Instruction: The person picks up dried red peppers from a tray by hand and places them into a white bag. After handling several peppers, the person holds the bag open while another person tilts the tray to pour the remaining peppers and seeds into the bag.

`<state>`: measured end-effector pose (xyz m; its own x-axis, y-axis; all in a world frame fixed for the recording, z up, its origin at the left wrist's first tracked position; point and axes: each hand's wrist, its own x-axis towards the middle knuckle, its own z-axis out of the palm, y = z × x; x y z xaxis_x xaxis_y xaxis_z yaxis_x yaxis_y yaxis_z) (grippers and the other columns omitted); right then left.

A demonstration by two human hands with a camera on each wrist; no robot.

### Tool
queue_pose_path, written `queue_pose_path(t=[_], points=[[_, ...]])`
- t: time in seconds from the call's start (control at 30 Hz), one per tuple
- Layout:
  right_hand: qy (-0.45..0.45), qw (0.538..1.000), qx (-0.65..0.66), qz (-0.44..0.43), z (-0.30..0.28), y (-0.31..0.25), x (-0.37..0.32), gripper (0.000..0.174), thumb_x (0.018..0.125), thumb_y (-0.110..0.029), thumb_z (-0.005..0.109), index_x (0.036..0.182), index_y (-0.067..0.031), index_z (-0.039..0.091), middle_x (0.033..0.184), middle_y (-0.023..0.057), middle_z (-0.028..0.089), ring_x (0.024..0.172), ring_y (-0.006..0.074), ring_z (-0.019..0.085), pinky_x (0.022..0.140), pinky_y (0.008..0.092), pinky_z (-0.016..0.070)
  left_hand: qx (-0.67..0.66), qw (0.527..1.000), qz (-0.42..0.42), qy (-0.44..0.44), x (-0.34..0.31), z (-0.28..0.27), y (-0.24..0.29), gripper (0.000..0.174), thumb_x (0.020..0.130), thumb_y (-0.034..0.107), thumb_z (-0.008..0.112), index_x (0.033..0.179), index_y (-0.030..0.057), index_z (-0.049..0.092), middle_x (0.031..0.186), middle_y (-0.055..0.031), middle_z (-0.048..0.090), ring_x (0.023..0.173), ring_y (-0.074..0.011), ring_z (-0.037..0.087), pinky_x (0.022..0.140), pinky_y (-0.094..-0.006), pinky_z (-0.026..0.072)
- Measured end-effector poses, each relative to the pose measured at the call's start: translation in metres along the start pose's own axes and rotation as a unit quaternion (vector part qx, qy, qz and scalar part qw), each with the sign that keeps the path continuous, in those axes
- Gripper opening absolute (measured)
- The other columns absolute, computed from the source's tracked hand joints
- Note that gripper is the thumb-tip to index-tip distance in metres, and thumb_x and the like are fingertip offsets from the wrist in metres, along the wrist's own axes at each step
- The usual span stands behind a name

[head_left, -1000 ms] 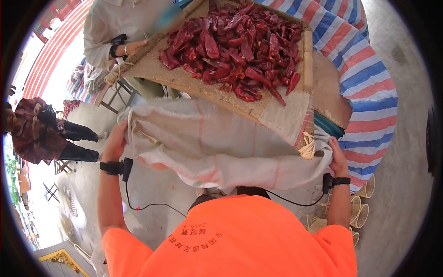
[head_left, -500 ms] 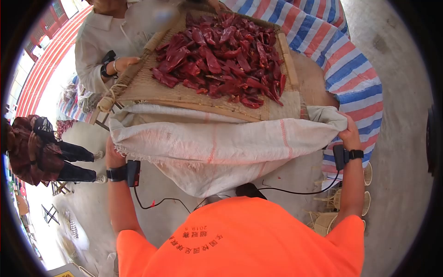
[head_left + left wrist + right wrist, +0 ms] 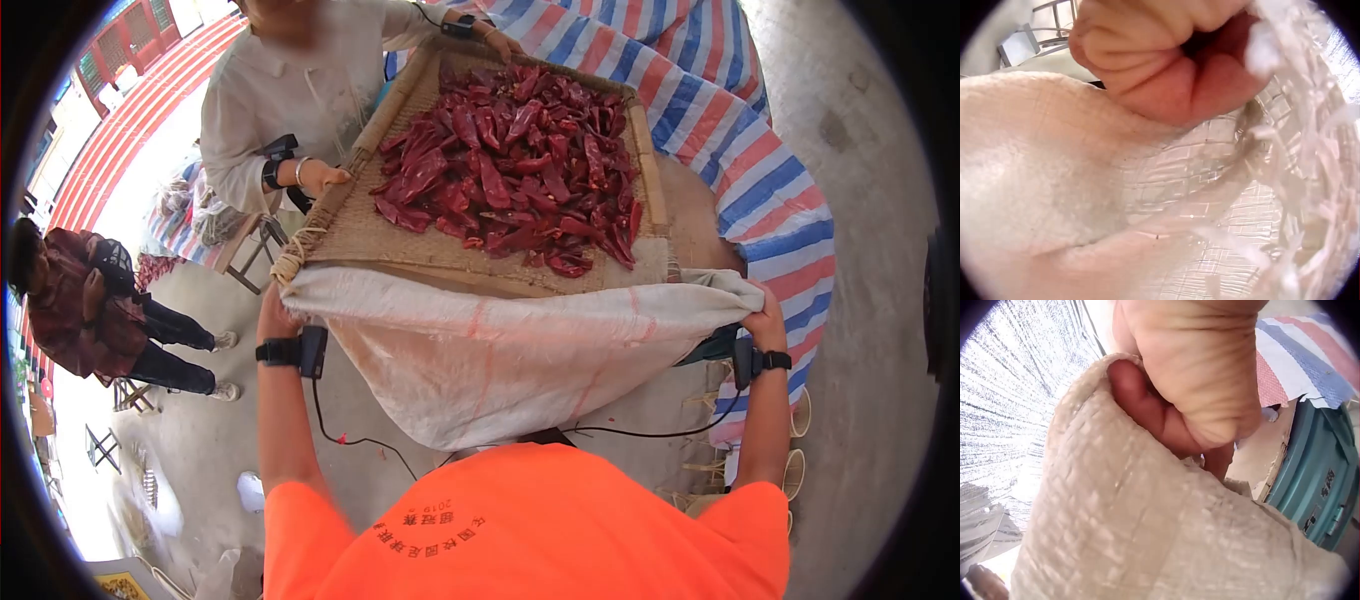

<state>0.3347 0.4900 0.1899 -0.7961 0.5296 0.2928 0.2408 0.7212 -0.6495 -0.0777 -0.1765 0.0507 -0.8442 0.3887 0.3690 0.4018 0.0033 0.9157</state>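
Observation:
A pale woven sack [image 3: 470, 350] hangs stretched sideways between the two hands, its mouth held wide along the near edge of a bamboo tray [image 3: 330, 225]. My left hand [image 3: 279, 314] grips the sack's left end; the left wrist view shows its fingers [image 3: 1154, 81] curled on the frayed woven cloth. At the other end my right hand [image 3: 768, 316] holds the sack's rim, fingers [image 3: 1147, 412] bent round the folded edge in the right wrist view. Dried red chilies [image 3: 520, 170] lie heaped on the tray, whose near edge overlaps the sack's upper rim.
Across the tray another person [image 3: 285, 90] holds its far side with both hands. A striped plastic sheet [image 3: 770, 200] spreads at the right, beside a teal bin [image 3: 1316, 475]. Bamboo frames [image 3: 795, 470] stand on the floor at lower right. Someone else [image 3: 95, 310] stands at the left.
Both hands have drawn the sack's rim up to the tray's near edge, and its front now hangs down. The tray, first tilted over the sack, appears more level.

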Motion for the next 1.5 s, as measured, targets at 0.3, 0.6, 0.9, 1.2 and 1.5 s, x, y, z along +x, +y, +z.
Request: queue_pose_path(t=[0.3,0.6,0.9,1.2,1.5], points=[[-0.076,0.96,0.237,0.128,0.009,-0.002,0.015,0.028,0.08,-0.009,0.07,0.106,-0.0025,0.06,0.1,0.0077,0.066,0.092,0.0162,0.062,0.084,0.03,0.0504,-0.318,0.89,-0.327,-0.004,0.028,-0.021,0.04,0.032,0.098,0.022,0.045,0.119,0.0008,0.057,0.108,-0.011,0.066,0.09,-0.0217,0.067,0.078,-0.0366,0.0583],[-0.06,0.724,0.6,0.334,0.031,0.035,0.047,0.013,0.087,-0.006,0.056,0.098,-0.0009,0.059,0.099,0.0101,0.065,0.092,0.0174,0.062,0.086,0.0334,0.0508,-0.28,0.82,-0.493,-0.07,0.048,-0.035,0.075,0.035,0.098,0.027,0.053,0.12,0.0018,0.057,0.103,-0.0051,0.067,0.082,-0.0141,0.066,0.071,-0.0292,0.0574],[-0.015,0.92,0.365,0.138,0.049,-0.073,0.027,0.018,0.086,-0.006,0.051,0.101,0.0012,0.059,0.102,0.0136,0.065,0.095,0.0261,0.063,0.089,0.0387,0.0503,-0.225,0.817,-0.524,-0.081,0.037,-0.03,0.062,0.039,0.096,0.034,0.054,0.118,0.0018,0.057,0.103,-0.0051,0.067,0.082,-0.0136,0.066,0.072,-0.0275,0.0564],[-0.045,0.687,0.644,0.333,0.039,-0.001,0.067,0.013,0.086,-0.009,0.054,0.095,-0.0022,0.06,0.095,0.0109,0.065,0.091,0.0234,0.062,0.087,0.0351,0.0497,-0.016,0.828,-0.54,-0.151,0.051,-0.015,0.082,0.042,0.095,0.036,0.056,0.114,-0.0011,0.06,0.104,-0.0057,0.067,0.079,-0.0134,0.063,0.072,-0.0276,0.0517],[-0.015,0.728,0.617,0.299,0.065,-0.039,0.057,0.012,0.084,-0.007,0.06,0.096,-0.0033,0.059,0.095,0.0071,0.064,0.089,0.0146,0.058,0.082,0.0294,0.0466,0.154,0.882,-0.421,-0.145,0.06,-0.02,0.061,0.029,0.083,0.025,0.066,0.092,-0.0022,0.068,0.072,-0.0061,0.063,0.066,-0.0145,0.06,0.057,-0.0313,0.0478]])
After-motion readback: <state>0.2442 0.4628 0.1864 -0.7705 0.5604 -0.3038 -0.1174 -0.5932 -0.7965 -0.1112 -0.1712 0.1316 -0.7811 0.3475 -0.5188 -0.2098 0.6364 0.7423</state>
